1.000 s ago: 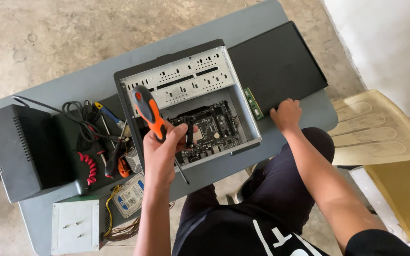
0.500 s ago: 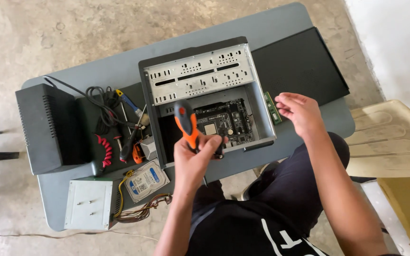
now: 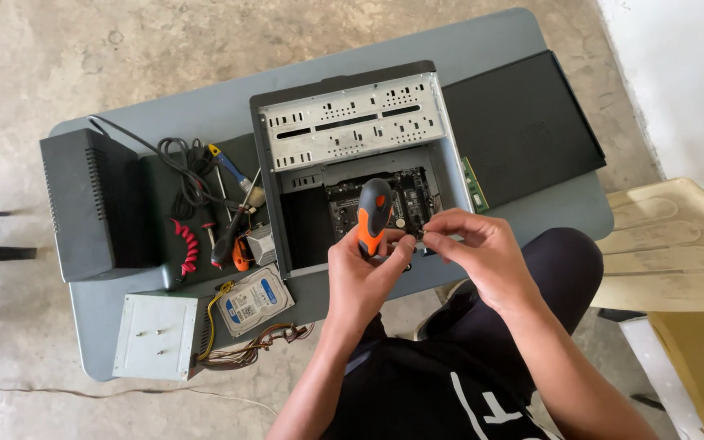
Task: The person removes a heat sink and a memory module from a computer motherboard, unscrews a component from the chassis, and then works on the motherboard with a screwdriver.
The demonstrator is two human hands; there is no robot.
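Seen from above, a seated person works over an opened desktop computer case (image 3: 352, 138) lying on a grey table (image 3: 205, 106). The left hand (image 3: 360, 273) is wrapped firmly around the orange-and-black handle of a screwdriver (image 3: 373, 213), held upright over the front edge of the case, its shaft hidden behind the hands. The right hand (image 3: 482, 253) meets it from the right, thumb and forefinger pinched narrowly together near the tool's lower end; whatever sits between those fingertips is too small to make out. Directly beyond both hands, inside the case, lies the motherboard (image 3: 385, 200), beneath the perforated metal drive bay. A green memory module (image 3: 474, 186) rests just beside the case's right wall, next to the detached black side panel (image 3: 523, 126). To the left of the case lie a tangle of black cable (image 3: 181, 167), a second orange-handled tool (image 3: 239, 254) and a hard disk drive (image 3: 253, 300); farther left stand a dark grey box (image 3: 91, 204) and, near the table's front corner, a silver power supply unit (image 3: 156, 336) with its wire bundle. A cream plastic chair (image 3: 670, 244) stands at the right.
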